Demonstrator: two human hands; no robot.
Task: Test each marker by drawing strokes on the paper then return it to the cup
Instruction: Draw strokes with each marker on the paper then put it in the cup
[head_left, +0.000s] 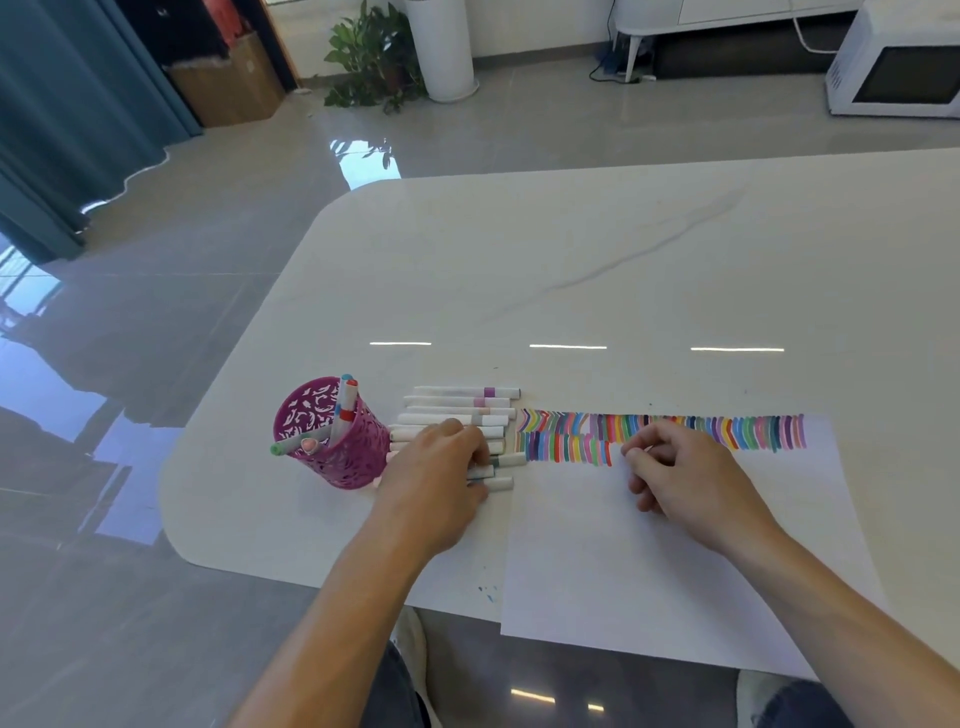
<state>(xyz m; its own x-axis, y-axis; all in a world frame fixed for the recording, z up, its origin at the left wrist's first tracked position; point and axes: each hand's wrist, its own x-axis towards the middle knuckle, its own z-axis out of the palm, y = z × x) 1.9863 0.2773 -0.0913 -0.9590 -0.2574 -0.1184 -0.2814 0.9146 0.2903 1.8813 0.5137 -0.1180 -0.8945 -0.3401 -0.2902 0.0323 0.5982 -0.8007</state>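
Left hand (441, 467) laid over marker row (460, 410) between purple mesh cup (358, 454) and paper (649, 561); whether one is grasped cannot be told. Right hand (680, 473) rested on paper below coloured strokes (675, 431), loosely curled, nothing held.

white table (623, 260) | potted plant (371, 57) | cardboard box (228, 85) | white microwave (898, 62) | teal curtain (67, 104) left

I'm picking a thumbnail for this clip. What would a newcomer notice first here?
Most likely the band of bright strokes along the far edge of the paper, just beyond the right hand. Next comes the pink cup near the left end of the table, with a row of markers lying beside it, partly under the left hand.
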